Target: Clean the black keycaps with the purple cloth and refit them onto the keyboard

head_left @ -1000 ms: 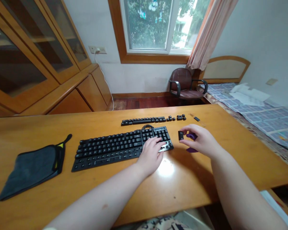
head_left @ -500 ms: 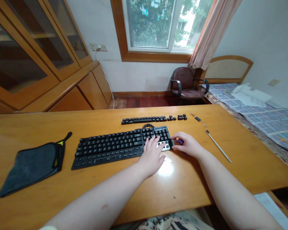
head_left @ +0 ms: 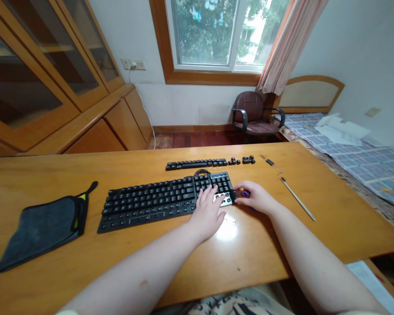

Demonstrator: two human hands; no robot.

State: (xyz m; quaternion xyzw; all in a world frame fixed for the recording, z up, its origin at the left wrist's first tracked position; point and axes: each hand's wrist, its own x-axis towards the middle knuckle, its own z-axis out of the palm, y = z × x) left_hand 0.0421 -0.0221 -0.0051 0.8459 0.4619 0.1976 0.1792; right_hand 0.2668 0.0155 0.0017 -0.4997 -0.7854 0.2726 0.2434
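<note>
A black keyboard (head_left: 151, 199) lies slantwise on the wooden desk, with its lower rows bare of keycaps. My left hand (head_left: 208, 212) rests on its right part, near the number pad, fingers spread flat. At the keyboard's right edge, my right hand (head_left: 254, 197) has thumb and fingers closed around a small object with a black end (head_left: 234, 196) and a purple part (head_left: 245, 193). The hand partly hides this object, so its kind is unclear. The black end touches or nearly touches the keyboard's edge.
Loose black keycaps (head_left: 197, 164) stand in a row behind the keyboard. A thin stick-like brush (head_left: 297, 198) and a small dark piece with thin wires (head_left: 269, 162) lie at right. A folded dark grey cloth (head_left: 49, 223) lies at left. An armchair (head_left: 252, 113) stands beyond the desk.
The view has shifted very slightly. Both hands stay in nearly the same place, and nothing else has visibly moved.
</note>
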